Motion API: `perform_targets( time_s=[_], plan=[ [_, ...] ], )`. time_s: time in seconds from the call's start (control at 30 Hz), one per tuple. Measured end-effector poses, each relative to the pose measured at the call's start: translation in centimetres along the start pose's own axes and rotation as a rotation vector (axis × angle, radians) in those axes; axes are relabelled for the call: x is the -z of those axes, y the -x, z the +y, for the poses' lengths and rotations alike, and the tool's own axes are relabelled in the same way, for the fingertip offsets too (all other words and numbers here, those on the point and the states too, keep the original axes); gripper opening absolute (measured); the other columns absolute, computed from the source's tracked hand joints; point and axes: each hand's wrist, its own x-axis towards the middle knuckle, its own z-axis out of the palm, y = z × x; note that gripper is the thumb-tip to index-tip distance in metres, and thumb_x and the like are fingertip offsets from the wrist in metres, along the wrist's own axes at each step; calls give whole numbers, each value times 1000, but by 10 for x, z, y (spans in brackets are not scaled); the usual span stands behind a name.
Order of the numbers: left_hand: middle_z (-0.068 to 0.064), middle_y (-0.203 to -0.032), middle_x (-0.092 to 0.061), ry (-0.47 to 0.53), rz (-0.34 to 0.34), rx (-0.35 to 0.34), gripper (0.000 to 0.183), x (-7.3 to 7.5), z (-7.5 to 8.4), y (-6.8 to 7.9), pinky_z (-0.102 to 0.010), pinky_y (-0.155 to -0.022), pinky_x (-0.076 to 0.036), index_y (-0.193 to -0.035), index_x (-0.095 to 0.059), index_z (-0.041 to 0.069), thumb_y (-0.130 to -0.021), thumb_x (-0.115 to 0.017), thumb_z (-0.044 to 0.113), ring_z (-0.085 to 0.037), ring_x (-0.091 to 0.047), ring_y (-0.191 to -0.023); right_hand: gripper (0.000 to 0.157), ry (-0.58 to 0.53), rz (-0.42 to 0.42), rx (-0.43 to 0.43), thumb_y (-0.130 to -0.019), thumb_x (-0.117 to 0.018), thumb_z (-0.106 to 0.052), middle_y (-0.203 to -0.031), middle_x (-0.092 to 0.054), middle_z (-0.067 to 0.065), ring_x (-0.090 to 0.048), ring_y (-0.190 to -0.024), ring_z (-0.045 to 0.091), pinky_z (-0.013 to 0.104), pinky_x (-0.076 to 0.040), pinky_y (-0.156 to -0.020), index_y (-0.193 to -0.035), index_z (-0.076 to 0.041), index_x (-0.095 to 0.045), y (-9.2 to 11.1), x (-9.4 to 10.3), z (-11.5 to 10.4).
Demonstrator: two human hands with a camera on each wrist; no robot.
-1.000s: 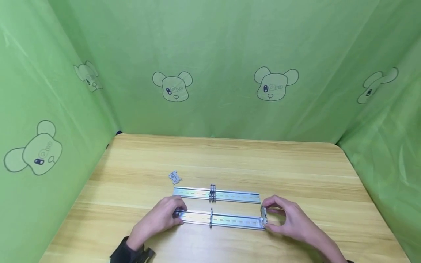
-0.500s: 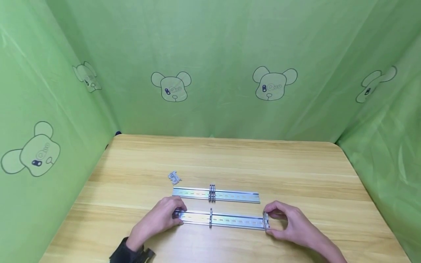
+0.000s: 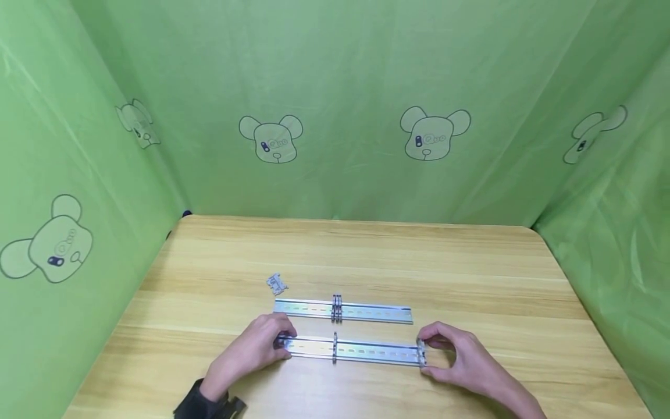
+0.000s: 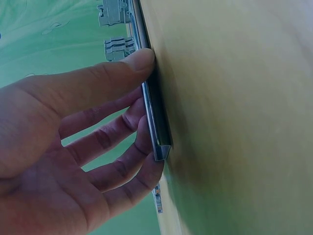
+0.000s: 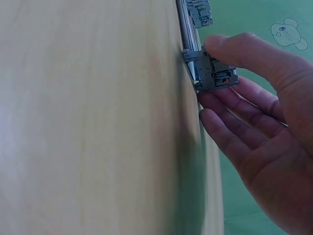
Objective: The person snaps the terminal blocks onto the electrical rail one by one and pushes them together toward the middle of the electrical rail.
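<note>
A slotted metal DIN rail (image 3: pixel 377 352) lies nearest the person. Its left end is gripped by my left hand (image 3: pixel 256 343), thumb on the near edge and fingers on the far edge. At the right end, my right hand (image 3: pixel 466 356) pinches a grey terminal block (image 3: pixel 421 352) between thumb and fingers. The right wrist view shows this grey block (image 5: pixel 210 71) standing across the rail's end; whether it is latched I cannot tell. Another thin block (image 3: pixel 335 348) stands on the rail left of its middle.
Behind lies a second DIN rail (image 3: pixel 377 313), parallel, with several thin blocks (image 3: pixel 337 308) grouped near its middle. A loose grey block (image 3: pixel 277 284) lies flat beyond its left end. Green curtains (image 3: pixel 335 192) enclose the wooden table (image 3: pixel 419 256) at the back and sides.
The terminal block in my right hand has come from a tilted position at the rail's far right corner to lie across its end. My left hand keeps its grip in place.
</note>
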Motion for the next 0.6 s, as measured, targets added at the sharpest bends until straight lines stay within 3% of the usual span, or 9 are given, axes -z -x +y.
perform_targets(
  time_s=[0.6],
  plan=[
    [-2, -103, -72, -13, -3, 5, 35, 0, 0, 0, -39, -89, -58, -104, -74, 7, -74, -90, 15, -19, -68, -95, 49, -55, -8, -25, -75, -92, -17, -114, -72, 6, -72, -103, 21, 31, -58, -89, -116, -8, -66, -2, 0, 1]
  ],
)
